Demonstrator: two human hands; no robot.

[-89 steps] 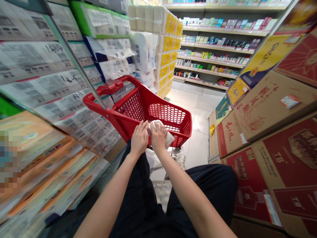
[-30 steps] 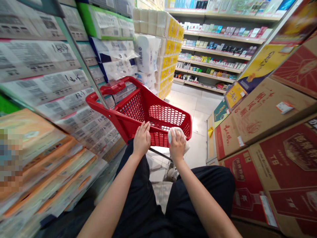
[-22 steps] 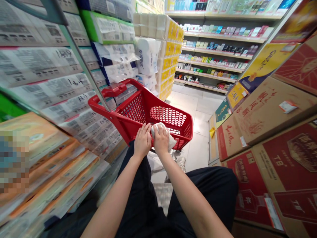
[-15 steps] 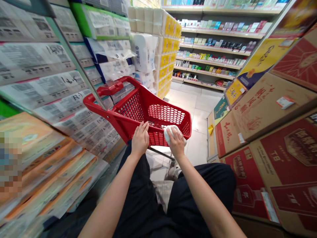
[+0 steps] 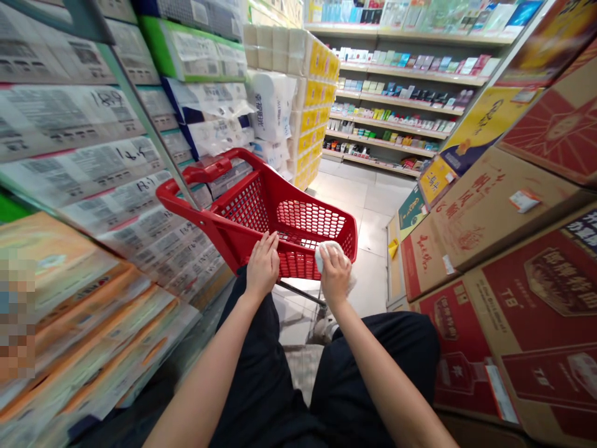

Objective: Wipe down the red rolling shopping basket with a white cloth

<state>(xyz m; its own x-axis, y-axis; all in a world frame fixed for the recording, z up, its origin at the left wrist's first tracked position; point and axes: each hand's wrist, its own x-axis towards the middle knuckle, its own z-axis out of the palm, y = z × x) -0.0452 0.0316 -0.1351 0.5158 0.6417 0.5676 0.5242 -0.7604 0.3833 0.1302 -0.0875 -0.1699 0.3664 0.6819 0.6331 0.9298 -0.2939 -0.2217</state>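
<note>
A red plastic shopping cart (image 5: pixel 224 221) with a perforated basket stands turned sideways in front of my knees. My left hand (image 5: pixel 262 264) lies on its near side, fingers stretched out flat with the tips at the upper rim. In my right hand (image 5: pixel 334 270) is a white cloth (image 5: pixel 321 256), bunched under the fingers against the rim near the cart's narrow front end. My palm and fingers cover most of the cloth. The cart's handle points left, away from both hands.
Stacked tissue packs (image 5: pixel 84 112) rise on the left behind a metal pole (image 5: pixel 144 118). Orange packages (image 5: pixel 93 323) lie nearer. Cardboard cartons (image 5: pixel 504 199) wall the right side. Shelves of small boxed goods (image 5: pixel 396 93) stand at the back, beyond a tiled floor (image 5: pixel 345 186).
My right hand and the cloth have shifted slightly right and down along the cart's rim. The left hand stays in place on the cart. The view has tilted slightly.
</note>
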